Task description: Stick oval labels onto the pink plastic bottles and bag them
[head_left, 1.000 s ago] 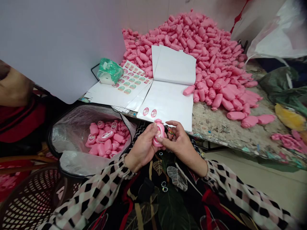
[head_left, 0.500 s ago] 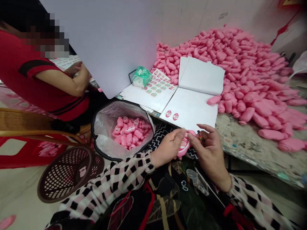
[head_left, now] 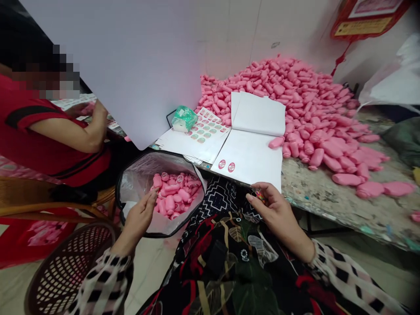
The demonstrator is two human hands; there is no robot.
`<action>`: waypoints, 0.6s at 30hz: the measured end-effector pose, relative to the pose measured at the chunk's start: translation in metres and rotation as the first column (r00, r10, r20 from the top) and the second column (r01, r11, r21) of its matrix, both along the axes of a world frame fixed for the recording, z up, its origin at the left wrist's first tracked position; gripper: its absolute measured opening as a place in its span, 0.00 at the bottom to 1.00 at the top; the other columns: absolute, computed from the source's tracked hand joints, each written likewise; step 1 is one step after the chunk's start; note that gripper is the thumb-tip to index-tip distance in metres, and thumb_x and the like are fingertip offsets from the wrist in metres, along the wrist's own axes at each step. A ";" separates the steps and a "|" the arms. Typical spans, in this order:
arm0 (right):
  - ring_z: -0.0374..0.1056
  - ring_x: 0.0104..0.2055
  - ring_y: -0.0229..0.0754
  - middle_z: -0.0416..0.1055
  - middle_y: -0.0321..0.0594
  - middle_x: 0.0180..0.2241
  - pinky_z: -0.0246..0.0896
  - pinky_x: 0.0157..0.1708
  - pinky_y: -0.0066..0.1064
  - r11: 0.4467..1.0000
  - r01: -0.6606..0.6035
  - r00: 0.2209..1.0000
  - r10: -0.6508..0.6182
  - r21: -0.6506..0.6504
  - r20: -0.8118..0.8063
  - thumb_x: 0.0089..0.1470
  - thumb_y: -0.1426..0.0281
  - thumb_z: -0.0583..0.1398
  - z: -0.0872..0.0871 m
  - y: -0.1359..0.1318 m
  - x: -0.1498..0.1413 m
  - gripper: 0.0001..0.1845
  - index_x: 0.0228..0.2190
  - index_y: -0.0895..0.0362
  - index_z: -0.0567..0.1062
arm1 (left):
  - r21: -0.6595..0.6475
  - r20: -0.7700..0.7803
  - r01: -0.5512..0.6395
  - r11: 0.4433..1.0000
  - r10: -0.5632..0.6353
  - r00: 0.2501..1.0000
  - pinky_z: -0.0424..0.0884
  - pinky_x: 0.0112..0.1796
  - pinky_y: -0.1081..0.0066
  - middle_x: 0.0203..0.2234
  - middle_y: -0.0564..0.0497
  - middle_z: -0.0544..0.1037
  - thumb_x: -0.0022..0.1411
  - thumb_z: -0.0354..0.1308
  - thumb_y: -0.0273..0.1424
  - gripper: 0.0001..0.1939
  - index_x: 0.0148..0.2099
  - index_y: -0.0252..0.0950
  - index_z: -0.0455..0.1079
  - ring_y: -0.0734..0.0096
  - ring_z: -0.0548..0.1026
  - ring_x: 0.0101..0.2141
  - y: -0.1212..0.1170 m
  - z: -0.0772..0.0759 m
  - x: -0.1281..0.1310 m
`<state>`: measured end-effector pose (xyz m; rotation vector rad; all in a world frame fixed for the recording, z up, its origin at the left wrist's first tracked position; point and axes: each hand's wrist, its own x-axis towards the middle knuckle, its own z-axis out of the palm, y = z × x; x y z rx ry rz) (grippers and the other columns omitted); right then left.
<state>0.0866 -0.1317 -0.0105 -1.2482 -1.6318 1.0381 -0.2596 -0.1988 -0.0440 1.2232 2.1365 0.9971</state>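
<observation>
My left hand hangs over the open bag, its fingers stretched out together and nothing visibly gripped. Just beyond its fingertips is a pink bottle, among other pink bottles, several with oval labels; I cannot tell whether the fingertips touch it. My right hand is above my lap by the table edge, thumb apart from the curved fingers, with a colourful ring-like item on a finger. Nearest to it lies the white sticker sheet, where two oval stickers remain at the lower left.
A large heap of pink bottles covers the back of the table. Printed sticker sheets lie under a green packet. A pale panel separates a person in red. A brown basket stands on the floor.
The labelled pink bottle that both hands held has left them. My left hand has moved left to the bag and opened; my right hand stays near the table edge. The view has shifted.
</observation>
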 end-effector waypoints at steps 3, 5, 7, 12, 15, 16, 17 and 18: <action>0.64 0.36 0.40 0.69 0.37 0.35 0.59 0.37 0.33 0.999 0.040 0.999 -0.040 -0.015 0.014 0.51 0.59 0.61 -0.003 0.000 0.008 0.17 0.40 0.53 0.68 | -0.071 0.138 -0.002 0.997 0.012 0.990 0.69 0.48 0.59 0.50 0.40 0.73 0.58 0.47 0.55 0.36 0.58 0.33 0.64 0.57 0.76 0.42 -0.019 -0.012 -0.002; 0.65 0.37 0.42 0.70 0.39 0.36 0.59 0.38 0.34 0.997 0.069 0.997 -0.068 -0.036 0.021 0.50 0.58 0.61 -0.005 -0.002 0.012 0.18 0.40 0.53 0.68 | -0.062 0.154 -0.005 0.998 0.015 0.988 0.69 0.47 0.59 0.47 0.41 0.75 0.57 0.48 0.55 0.36 0.56 0.32 0.66 0.58 0.77 0.40 -0.024 -0.016 0.001; 0.65 0.38 0.43 0.71 0.40 0.37 0.60 0.38 0.34 0.995 0.085 0.995 -0.083 -0.052 0.047 0.50 0.57 0.61 -0.008 -0.004 0.014 0.18 0.40 0.53 0.69 | -0.040 0.149 -0.006 0.999 0.012 0.989 0.70 0.46 0.59 0.45 0.41 0.76 0.57 0.49 0.56 0.36 0.55 0.32 0.67 0.58 0.77 0.40 -0.024 -0.017 0.002; 0.66 0.34 0.42 0.71 0.39 0.34 0.62 0.35 0.34 0.996 0.039 0.994 -0.030 -0.081 0.103 0.52 0.57 0.60 -0.016 -0.008 0.015 0.17 0.39 0.54 0.70 | -0.004 0.179 -0.001 1.000 0.001 0.984 0.71 0.46 0.60 0.45 0.41 0.76 0.56 0.52 0.54 0.34 0.53 0.32 0.68 0.58 0.77 0.41 -0.012 -0.021 -0.003; 0.67 0.35 0.42 0.72 0.39 0.35 0.62 0.36 0.33 0.997 0.046 0.993 -0.039 -0.063 0.112 0.53 0.57 0.59 -0.018 -0.006 0.021 0.15 0.39 0.54 0.71 | 0.003 0.183 0.019 1.000 -0.019 0.983 0.71 0.46 0.58 0.44 0.43 0.77 0.56 0.52 0.54 0.32 0.52 0.34 0.69 0.57 0.77 0.41 -0.002 -0.020 0.001; 0.67 0.35 0.41 0.72 0.38 0.34 0.62 0.36 0.33 0.997 0.056 0.992 -0.049 -0.056 0.120 0.53 0.57 0.59 -0.018 -0.004 0.024 0.15 0.38 0.54 0.71 | 0.003 0.181 0.027 1.000 -0.027 0.983 0.71 0.46 0.57 0.43 0.43 0.78 0.56 0.52 0.54 0.32 0.52 0.34 0.69 0.57 0.77 0.41 0.002 -0.018 0.004; 0.67 0.34 0.41 0.72 0.38 0.33 0.62 0.35 0.32 0.997 0.062 0.989 -0.054 -0.051 0.138 0.53 0.57 0.58 -0.017 -0.001 0.029 0.15 0.37 0.54 0.71 | 0.000 0.176 0.035 0.999 -0.035 0.984 0.71 0.47 0.56 0.44 0.44 0.78 0.56 0.52 0.54 0.32 0.52 0.35 0.69 0.57 0.77 0.41 0.006 -0.016 0.007; 0.66 0.32 0.40 0.71 0.37 0.31 0.61 0.33 0.32 0.997 0.068 0.983 -0.060 -0.043 0.171 0.54 0.57 0.58 -0.017 0.003 0.035 0.14 0.36 0.54 0.72 | -0.004 0.167 0.048 0.999 -0.047 0.985 0.70 0.48 0.55 0.44 0.44 0.77 0.56 0.52 0.54 0.31 0.52 0.36 0.69 0.57 0.77 0.41 0.011 -0.013 0.011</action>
